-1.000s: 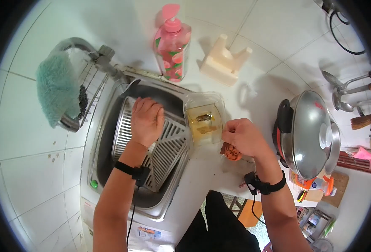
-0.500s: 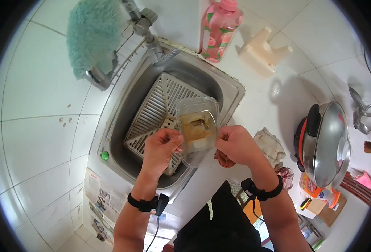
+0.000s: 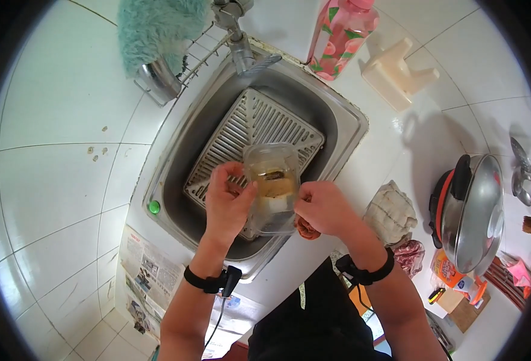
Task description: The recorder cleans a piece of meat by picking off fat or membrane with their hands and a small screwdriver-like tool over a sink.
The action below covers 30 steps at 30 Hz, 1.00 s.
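Observation:
A clear plastic food container [image 3: 272, 213] is held over the sink's near right part. Yellowish-brown residue and a dark streak show in it; whether solid food is inside I cannot tell. My left hand [image 3: 224, 201] is closed at its left edge, thumb against the rim and other fingers partly hidden. At the opposite edge, my right hand [image 3: 325, 209] pinches the rim. A bunched reddish-brown cloth [image 3: 307, 228] shows below the right fingers; how it is held is hidden. Beneath the container, a ribbed metal drainer tray [image 3: 280, 123] lies slanted in the steel sink [image 3: 351, 123].
A faucet [image 3: 241, 51] stands at the sink's far edge, beside a wire rack with a teal fluffy duster [image 3: 157, 33]. A pink bottle [image 3: 343, 39], cream plastic stand [image 3: 398, 75], folded cloth [image 3: 392, 210] and lidded pan [image 3: 473, 213] stand to the right.
The container has moved slightly left and tipped a little in my hands. The left fingers have shifted up along its edge. The whole view has turned slightly.

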{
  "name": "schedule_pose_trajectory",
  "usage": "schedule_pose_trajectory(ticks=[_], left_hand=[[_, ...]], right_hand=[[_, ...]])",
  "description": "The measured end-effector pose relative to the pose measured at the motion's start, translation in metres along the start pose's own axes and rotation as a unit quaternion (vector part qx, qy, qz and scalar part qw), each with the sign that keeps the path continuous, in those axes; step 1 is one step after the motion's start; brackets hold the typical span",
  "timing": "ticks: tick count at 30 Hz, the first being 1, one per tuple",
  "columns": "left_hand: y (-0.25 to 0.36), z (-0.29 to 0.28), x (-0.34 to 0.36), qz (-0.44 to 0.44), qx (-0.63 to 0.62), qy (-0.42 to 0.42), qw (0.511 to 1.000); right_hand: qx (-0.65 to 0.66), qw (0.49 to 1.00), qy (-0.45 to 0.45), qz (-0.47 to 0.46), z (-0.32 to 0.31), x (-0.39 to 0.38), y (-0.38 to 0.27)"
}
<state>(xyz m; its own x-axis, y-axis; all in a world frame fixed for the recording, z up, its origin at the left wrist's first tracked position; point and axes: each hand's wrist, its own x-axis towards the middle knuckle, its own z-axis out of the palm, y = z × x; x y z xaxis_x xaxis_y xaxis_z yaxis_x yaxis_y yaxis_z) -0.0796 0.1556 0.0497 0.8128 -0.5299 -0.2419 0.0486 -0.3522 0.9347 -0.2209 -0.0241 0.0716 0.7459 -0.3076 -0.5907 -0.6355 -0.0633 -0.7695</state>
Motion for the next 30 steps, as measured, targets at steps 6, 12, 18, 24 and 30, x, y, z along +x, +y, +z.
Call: schedule_pose_trajectory(ticks=[6, 12, 18, 24, 30], left_hand=[[-0.002, -0.009, 0.019, 0.048, 0.194, -0.064, 0.978], [-0.006, -0.02, 0.012, 0.023, 0.051, -0.035, 0.998], [0.0, -0.037, 0.001, -0.045, -0.071, 0.056, 0.995], [-0.01, -0.064, -0.011, -0.119, -0.137, 0.131, 0.975], [-0.037, -0.062, -0.022, -0.156, -0.176, 0.151, 0.96]], right_hand=[[-0.07, 0.994, -0.065, 0.05, 0.004, 0.0, 0.003], [-0.092, 0.995, -0.03, 0.011, 0.007, 0.0, 0.018], [-0.097, 0.995, -0.014, -0.017, 0.005, 0.0, 0.031], [-0.017, 1.0, 0.009, 0.011, -0.015, -0.012, 0.027], [0.139, 0.977, 0.15, 0.061, -0.057, -0.026, 0.05]])
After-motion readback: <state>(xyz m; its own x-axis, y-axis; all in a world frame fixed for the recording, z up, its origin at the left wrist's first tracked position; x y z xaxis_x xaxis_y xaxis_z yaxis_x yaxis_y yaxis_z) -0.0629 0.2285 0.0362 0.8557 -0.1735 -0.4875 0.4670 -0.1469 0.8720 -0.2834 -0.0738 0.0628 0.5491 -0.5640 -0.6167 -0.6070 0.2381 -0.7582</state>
